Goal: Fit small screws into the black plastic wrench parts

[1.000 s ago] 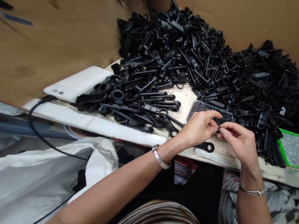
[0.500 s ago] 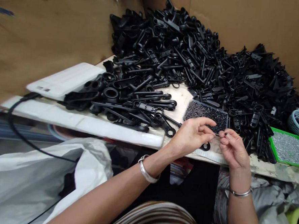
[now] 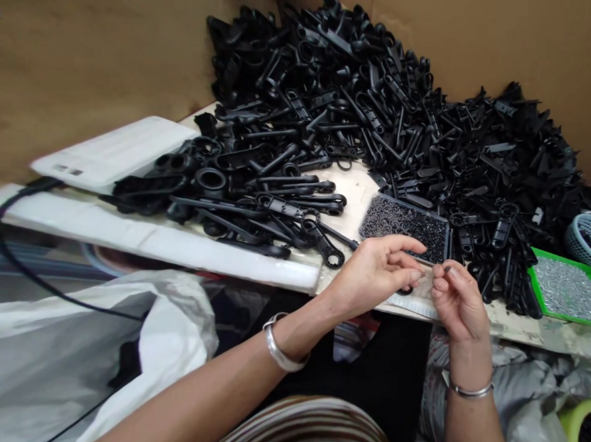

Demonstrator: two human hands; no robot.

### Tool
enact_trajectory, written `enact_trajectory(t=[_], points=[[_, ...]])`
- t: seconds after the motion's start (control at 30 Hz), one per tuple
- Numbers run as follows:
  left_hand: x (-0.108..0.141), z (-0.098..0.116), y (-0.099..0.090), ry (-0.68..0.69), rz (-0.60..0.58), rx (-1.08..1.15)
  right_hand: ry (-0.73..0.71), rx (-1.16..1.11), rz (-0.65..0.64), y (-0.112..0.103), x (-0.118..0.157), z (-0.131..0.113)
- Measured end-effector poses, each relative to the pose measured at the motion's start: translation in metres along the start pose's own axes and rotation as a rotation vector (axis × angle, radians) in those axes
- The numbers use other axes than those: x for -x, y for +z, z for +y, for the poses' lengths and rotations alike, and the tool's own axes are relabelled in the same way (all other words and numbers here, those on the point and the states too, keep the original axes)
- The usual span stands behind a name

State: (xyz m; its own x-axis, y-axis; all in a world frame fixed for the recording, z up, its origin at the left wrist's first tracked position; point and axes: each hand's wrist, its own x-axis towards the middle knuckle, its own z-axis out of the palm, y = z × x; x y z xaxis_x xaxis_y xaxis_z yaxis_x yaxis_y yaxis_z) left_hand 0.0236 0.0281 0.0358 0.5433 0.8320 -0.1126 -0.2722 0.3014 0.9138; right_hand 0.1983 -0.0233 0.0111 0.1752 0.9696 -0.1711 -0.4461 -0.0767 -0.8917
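Observation:
My left hand (image 3: 385, 270) pinches something tiny between thumb and fingertips, too small to make out. A short gap away, my right hand (image 3: 461, 298) is closed, with a tiny dark piece at its thumb and forefinger. Just behind both hands stands a clear box (image 3: 447, 242) holding many small dark pieces (image 3: 408, 228). On the table edge below my left hand lies a black ring-shaped part (image 3: 404, 291), mostly covered. To the left of my left hand lie black plastic arms with ringed ends (image 3: 324, 243).
A large heap of black plastic parts (image 3: 335, 70) fills the table's back against cardboard walls. At right stand a green tray (image 3: 535, 279) of small silvery pieces and a blue basket (image 3: 582, 238). A white device (image 3: 124, 150) with a black cable (image 3: 66, 287) sits at left.
The camera view has shifted slightly. Both hands keep nearly the same pose near the clear box, still pinched and a little apart.

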Motion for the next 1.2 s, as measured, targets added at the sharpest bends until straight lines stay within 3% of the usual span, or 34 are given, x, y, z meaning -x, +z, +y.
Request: enact_trajectory(t=[0.5,0.77,1.0,1.2], points=[[0.005,0.001,0.001,-0.037,-0.007,0.076,0.064,-0.054,0.014,0.006,0.009,0.006],[0.006,0.000,0.003,-0.051,-0.001,0.118,0.034,-0.083,0.037,0.013,0.013,0.008],[0.007,-0.008,0.006,-0.045,0.024,0.183,-0.092,-0.004,0.092,0.025,0.022,0.015],[0.010,-0.006,0.008,-0.067,-0.003,0.244,-0.073,0.022,0.133,0.029,0.024,0.020]])
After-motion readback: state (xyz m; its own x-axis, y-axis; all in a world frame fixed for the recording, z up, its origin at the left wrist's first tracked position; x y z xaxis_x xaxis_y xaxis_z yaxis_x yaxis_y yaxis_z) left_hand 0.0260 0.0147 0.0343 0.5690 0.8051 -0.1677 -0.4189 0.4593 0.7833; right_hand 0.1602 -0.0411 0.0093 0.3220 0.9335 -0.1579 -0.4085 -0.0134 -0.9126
